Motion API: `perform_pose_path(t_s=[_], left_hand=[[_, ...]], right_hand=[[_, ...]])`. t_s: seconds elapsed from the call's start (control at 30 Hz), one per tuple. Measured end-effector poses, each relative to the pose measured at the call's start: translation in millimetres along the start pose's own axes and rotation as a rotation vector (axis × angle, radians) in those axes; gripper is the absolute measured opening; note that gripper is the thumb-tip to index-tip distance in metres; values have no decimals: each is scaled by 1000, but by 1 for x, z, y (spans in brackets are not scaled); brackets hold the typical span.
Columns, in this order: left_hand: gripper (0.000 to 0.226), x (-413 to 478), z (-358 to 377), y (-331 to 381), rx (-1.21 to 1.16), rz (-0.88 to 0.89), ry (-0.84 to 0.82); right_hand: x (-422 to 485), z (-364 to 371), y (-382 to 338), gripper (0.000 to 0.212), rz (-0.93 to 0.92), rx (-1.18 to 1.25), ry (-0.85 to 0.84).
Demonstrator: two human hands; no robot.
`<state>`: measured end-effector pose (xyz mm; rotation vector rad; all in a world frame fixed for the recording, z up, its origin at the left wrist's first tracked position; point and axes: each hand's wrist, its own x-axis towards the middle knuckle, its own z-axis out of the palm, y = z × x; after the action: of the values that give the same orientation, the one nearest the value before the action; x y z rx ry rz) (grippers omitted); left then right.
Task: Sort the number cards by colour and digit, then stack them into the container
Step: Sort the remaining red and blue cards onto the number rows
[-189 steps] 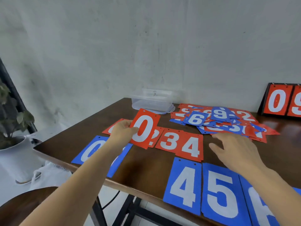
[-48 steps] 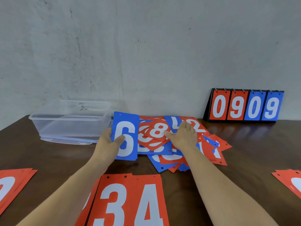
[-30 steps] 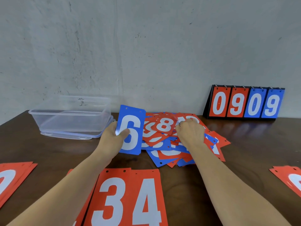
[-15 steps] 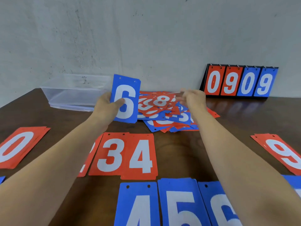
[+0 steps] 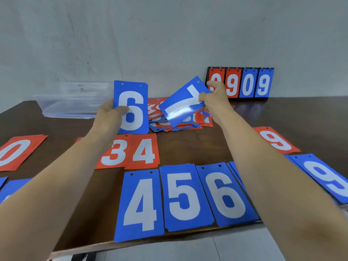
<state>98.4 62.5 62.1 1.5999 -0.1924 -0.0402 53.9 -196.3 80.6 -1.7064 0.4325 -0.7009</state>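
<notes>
A: What lies nearest on the worktop (image 5: 188, 146)?
B: 3 flat blue cards (image 5: 184, 196), showing 4, 5 and 6. Behind them are 2 red cards (image 5: 130, 151), 3 and 4.
A: And the hands?
B: The left hand (image 5: 109, 117) grips 1 upright blue 6 (image 5: 131, 108). The right hand (image 5: 216, 98) pinches 1 tilted blue 7 (image 5: 182, 102) above the mixed pile (image 5: 188, 124). 1 clear container (image 5: 75, 102) stands far left.

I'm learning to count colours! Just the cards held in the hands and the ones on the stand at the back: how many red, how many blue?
Red: 2, both on the stand.
Blue: 4: 2 on the stand, the 6 in the left hand, the 7 in the right hand.
Total: 6.
</notes>
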Motion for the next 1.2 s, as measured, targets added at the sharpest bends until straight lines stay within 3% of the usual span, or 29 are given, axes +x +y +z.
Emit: perform_pose_path(t_s=[0.17, 0.37, 0.47, 0.7, 1.0, 1.2], left_hand=[[19, -37, 14, 3, -38, -34, -14], [19, -89, 35, 0, -71, -9, -114], [16, -111, 45, 1, -43, -6, -171], [17, -154, 70, 10, 81, -96, -302], [18, -184, 108, 0, 329, -102, -225], [21, -199, 130, -11, 569, -21, -134]], right_hand=[[-48, -53, -13, 61, 32, -88, -52], [-98, -114, -15, 45, 90, 71, 10], [-119, -137, -11, 35, 120, 65, -16], [-145, -176, 19, 38, 175, 8, -108], [-139, -192, 53, 42, 149, -74, -229], [-132, -191, 73, 49, 17, -208, -178]])
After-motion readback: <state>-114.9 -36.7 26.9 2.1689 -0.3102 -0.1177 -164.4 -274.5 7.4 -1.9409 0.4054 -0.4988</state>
